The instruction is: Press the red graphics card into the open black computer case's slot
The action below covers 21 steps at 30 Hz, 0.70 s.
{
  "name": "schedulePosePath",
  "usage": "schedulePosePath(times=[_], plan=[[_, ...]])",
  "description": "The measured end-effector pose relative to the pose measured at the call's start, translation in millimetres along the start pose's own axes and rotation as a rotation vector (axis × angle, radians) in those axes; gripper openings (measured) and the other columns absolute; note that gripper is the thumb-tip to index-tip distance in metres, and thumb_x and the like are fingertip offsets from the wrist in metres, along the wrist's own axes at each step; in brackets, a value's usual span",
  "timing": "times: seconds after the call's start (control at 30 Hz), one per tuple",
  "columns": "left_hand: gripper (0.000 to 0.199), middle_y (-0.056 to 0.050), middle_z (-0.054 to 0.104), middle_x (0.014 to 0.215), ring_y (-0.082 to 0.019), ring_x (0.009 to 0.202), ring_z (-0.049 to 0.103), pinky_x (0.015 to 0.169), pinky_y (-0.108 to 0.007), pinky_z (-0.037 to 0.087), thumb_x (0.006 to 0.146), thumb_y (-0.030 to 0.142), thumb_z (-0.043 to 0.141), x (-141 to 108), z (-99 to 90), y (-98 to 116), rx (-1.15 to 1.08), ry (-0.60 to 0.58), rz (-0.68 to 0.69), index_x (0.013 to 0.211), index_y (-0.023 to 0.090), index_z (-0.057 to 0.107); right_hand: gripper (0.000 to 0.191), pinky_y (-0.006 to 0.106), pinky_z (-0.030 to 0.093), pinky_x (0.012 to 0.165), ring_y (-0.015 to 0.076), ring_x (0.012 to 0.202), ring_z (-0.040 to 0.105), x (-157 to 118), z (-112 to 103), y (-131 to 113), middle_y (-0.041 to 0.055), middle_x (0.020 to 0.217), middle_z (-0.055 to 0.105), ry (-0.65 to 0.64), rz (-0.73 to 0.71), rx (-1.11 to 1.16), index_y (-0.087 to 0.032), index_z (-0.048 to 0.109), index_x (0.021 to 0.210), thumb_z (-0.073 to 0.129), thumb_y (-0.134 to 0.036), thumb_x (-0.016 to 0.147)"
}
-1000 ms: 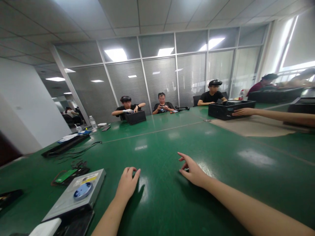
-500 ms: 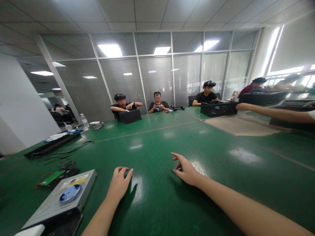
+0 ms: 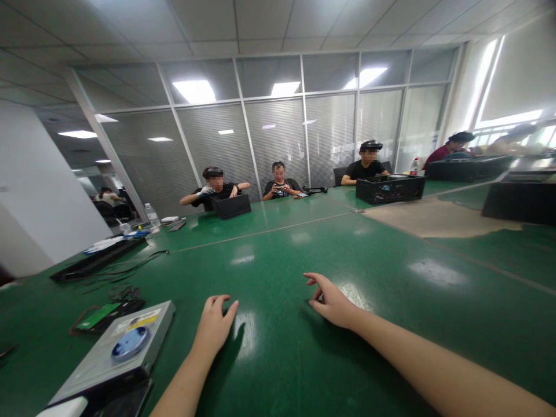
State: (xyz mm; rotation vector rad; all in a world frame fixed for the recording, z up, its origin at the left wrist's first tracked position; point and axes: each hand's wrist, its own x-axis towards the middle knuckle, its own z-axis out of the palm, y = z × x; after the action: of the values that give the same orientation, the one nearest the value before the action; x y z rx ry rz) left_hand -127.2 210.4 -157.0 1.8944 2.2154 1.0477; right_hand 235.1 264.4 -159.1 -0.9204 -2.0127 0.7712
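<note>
My left hand (image 3: 216,321) hovers over or rests on the green table (image 3: 269,359), fingers a little bent and thumb apart, holding nothing. To its left lies a silver disc drive (image 3: 147,339) with a round blue-and-white item (image 3: 131,343) on top. My right hand (image 3: 330,301) is over the table at centre right, fingers loosely curled and spread, with nothing in it. A wide gap separates the two hands, and neither touches any object besides perhaps the table surface.
A green circuit board (image 3: 98,315) and cables lie behind the drive. Farther left is a long black panel (image 3: 99,259) near a water bottle (image 3: 152,215). Across the table, people sit with black computer cases (image 3: 390,189). Brown paper (image 3: 438,217) lies at the right.
The view has shifted slightly. Another person's arm at the right has left the picture. The person at the back left has raised an elbow outward. My hands keep nearly the same pose.
</note>
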Motion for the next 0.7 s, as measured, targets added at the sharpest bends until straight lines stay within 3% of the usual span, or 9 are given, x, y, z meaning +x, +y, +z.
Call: schedulePosePath(times=[0.7], plan=[[0.049, -0.012, 0.055, 0.119, -0.024, 0.089, 0.065, 0.089, -0.043, 0.054, 0.081, 0.050, 0.057, -2.5, -1.2, 4.8, -0.026, 0.034, 0.004, 0.116, 0.016, 0.061, 0.068, 0.034, 0.054, 0.079, 0.0126, 0.081, 0.061, -0.5, 3.2, 6.6, 0.0099, 0.122, 0.053, 0.006, 0.008, 0.006, -0.023, 0.038, 0.141, 0.059, -0.009, 0.078]])
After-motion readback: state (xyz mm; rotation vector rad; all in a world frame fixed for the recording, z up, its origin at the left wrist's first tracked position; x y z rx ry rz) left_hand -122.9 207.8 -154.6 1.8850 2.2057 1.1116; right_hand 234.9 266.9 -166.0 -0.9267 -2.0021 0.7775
